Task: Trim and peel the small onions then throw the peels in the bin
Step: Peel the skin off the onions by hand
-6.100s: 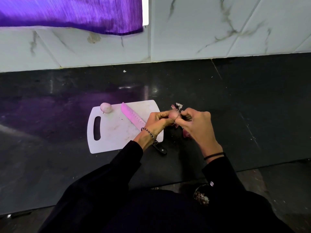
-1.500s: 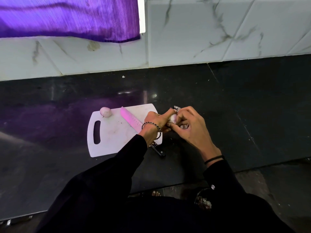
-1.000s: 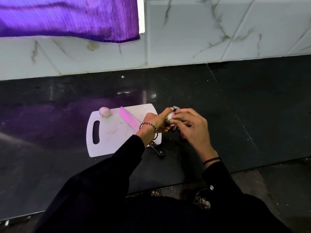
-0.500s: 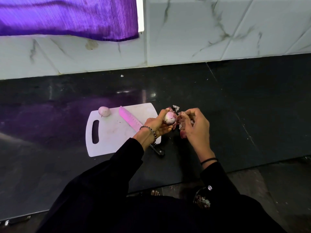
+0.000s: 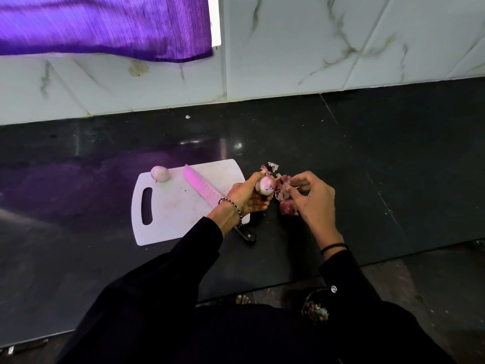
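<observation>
1 peeled onion (image 5: 159, 173) sits done. Left hand (image 5: 246, 197) grips 2nd onion (image 5: 267, 185), right hand (image 5: 313, 199) pinches its peel (image 5: 283, 190). Binning remains.

Glossy black stone counter (image 5: 367, 166), matt white, seemingly plastic board (image 5: 168, 214), papery peels (image 5: 282, 189)

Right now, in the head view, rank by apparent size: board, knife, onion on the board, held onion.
1. board
2. knife
3. onion on the board and held onion: these look alike. The held one is partly covered and nearer the camera, so I leave them unranked.
</observation>
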Motion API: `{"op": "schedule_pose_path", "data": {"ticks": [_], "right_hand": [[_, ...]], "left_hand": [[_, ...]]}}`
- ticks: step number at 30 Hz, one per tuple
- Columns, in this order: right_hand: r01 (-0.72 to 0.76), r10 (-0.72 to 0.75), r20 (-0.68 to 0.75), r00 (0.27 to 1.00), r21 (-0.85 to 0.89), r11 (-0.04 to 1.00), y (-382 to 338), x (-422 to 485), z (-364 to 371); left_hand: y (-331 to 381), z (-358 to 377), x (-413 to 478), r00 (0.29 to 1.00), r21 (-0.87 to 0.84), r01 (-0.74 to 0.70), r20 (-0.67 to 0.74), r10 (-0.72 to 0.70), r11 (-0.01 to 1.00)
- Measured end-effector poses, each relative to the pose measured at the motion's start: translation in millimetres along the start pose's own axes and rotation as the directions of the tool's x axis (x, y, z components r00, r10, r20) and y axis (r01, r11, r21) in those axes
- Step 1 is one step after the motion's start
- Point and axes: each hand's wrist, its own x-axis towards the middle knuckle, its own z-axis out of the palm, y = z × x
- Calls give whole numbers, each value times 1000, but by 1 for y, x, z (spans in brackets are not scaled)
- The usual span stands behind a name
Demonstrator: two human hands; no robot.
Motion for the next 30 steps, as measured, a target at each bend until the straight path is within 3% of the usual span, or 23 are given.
{"op": "schedule_pose_path", "data": {"ticks": [3, 8, 12, 23, 30], "right_hand": [[31, -33, 33, 999, 59, 998, -5, -1, -4], [271, -298, 140, 944, 185, 945, -19, -6, -10], [385, -418, 177, 891, 195, 902, -20, -5, -6], [444, -451, 202, 869, 83, 892, -14, 0, 0], [429, -440, 205, 874, 96, 898, -13, 0, 2]], "left_hand": [[1, 0, 2, 1000, 36, -20, -5, 20, 999], [3, 2, 2, 998, 101, -56, -21, 59, 993], [4, 4, 4, 994, 153, -92, -36, 99, 984], [4, 6, 5, 983, 330, -142, -64, 173, 933], [5, 6, 6, 978, 403, -164, -53, 202, 900]]}}
